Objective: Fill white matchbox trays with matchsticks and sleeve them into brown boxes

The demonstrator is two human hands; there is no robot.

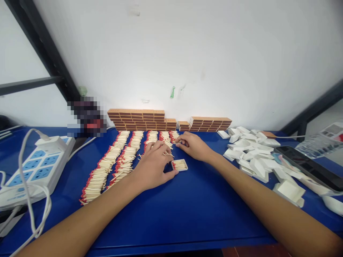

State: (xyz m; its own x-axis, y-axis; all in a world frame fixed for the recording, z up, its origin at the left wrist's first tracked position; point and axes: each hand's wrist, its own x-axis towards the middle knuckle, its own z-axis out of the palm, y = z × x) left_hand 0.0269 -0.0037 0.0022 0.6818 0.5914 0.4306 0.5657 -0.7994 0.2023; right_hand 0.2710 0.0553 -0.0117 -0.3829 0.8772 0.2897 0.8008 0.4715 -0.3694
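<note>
A small white tray (180,165) lies on the blue table, partly filled with red-tipped matches. My left hand (155,165) is just left of it, thumb at the tray's lower left edge, other fingers spread over loose matches. Beyond the tray, my right hand (193,145) has its thumb and index finger pinched together near the right end of the match rows; what they hold is too small to make out. Long rows of red-headed matches (98,178) run along the left, with shorter rows (164,138) behind my hands.
Stacked brown matchboxes (136,120) line the wall, with a lower stack (210,124) to the right. White empty trays (252,148) are heaped at the right beside a black phone (308,167). A power strip (40,167) with white cables lies at the left on the blue table (171,217).
</note>
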